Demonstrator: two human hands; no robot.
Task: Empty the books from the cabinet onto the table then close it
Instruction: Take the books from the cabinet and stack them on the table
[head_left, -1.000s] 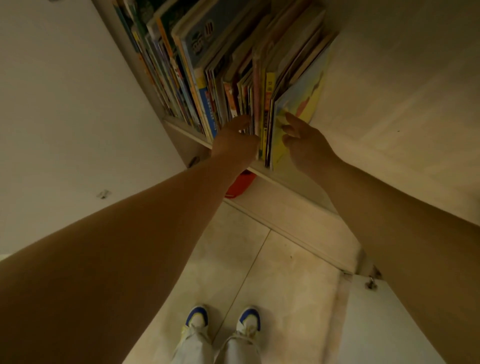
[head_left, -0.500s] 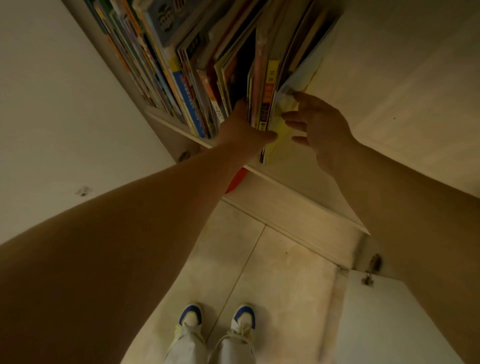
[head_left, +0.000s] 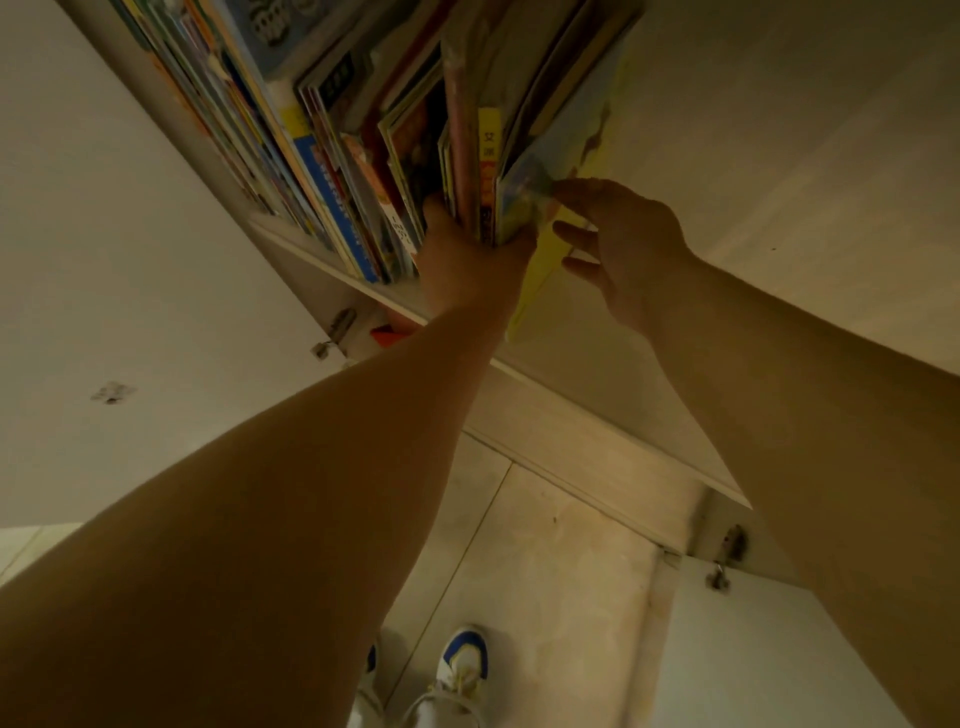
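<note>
Standing upright on cabinet shelf (head_left: 332, 267) at 12 o'clock: packed books (head_left: 363, 171). Left hand (head_left: 467, 270) clamped on rightmost bundle (head_left: 488, 176) from below, fingers hidden behind the spines, thumb at its right edge. Right hand (head_left: 623, 249) at 1 o'clock, fingers (head_left: 574, 189) spread open, tips touching yellow cover (head_left: 571, 150) of outermost book.

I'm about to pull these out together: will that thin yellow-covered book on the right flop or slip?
Probably floppy: the yellow-covered book looks thin, its lower edge hanging past the shelf. Possibly slippery, since its cover seems glossy. The right hand touches it with spread fingers.
</note>
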